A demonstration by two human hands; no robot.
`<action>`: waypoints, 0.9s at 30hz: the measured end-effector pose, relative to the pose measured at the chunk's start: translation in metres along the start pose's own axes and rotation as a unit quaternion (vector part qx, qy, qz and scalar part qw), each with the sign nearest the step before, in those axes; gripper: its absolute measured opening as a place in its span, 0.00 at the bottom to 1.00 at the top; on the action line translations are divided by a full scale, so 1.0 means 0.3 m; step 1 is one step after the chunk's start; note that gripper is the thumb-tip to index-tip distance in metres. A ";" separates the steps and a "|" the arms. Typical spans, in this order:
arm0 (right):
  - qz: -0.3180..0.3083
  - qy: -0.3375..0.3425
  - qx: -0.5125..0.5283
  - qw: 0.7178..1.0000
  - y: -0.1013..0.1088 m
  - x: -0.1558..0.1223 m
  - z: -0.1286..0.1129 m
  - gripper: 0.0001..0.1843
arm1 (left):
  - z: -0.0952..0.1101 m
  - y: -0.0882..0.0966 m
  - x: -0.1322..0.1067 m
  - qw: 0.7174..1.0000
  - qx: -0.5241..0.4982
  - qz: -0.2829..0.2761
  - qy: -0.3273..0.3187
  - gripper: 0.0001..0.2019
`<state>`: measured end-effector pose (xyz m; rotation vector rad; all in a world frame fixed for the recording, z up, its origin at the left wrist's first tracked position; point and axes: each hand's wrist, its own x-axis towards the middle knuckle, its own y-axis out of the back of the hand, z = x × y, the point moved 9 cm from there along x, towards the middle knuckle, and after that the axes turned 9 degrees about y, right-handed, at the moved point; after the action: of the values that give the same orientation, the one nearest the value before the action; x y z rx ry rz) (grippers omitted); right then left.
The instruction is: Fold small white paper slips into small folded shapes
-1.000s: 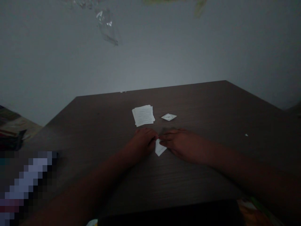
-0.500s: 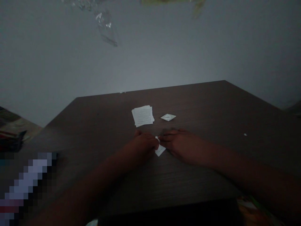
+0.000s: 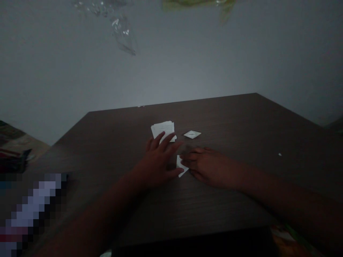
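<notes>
A small folded piece of white paper [image 3: 182, 167] lies on the table between my hands. My right hand [image 3: 211, 165] rests flat over its right side, fingers stretched out and pressing it down. My left hand [image 3: 158, 162] is open with the fingers spread; its thumb tip is at the paper's lower edge, and its fingertips reach over the near part of a stack of printed paper squares [image 3: 164, 127]. To the right of the stack sits a diamond-shaped folded paper [image 3: 192, 134].
The dark wooden table [image 3: 227, 117] meets a pale wall [image 3: 193, 57] at the back. A tiny white scrap [image 3: 280, 154] lies on the right. A blurred-out, pixelated object [image 3: 32, 207] is at the lower left. A clear plastic bag [image 3: 123, 34] hangs on the wall.
My left hand has lifted off the folded paper, spread its fingers and shifted left and away from me, partly covering the stack. My right hand has stayed on the paper.
</notes>
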<state>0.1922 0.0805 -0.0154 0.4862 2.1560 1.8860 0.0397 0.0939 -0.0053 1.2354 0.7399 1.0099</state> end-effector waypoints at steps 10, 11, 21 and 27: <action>-0.024 -0.040 0.036 0.998 -0.013 -0.034 -0.005 0.42 | -0.054 -0.143 -0.040 0.985 0.043 -0.155 0.056 0.61; -0.015 -0.039 0.038 0.998 -0.015 -0.036 -0.006 0.42 | -0.051 -0.144 -0.042 0.985 0.042 -0.158 0.055 0.62; -0.006 -0.045 0.023 0.999 0.001 -0.028 -0.052 0.38 | 0.023 -0.120 -0.039 0.996 0.071 -0.035 0.027 0.47; -0.027 -0.070 0.064 0.995 -0.015 -0.037 -0.051 0.44 | 0.019 -0.139 -0.043 0.997 0.078 -0.008 0.011 0.32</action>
<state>0.1962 0.0617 -0.0181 0.5610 2.1837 1.6398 0.0487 0.0789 -0.0455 1.3526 0.8576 0.9676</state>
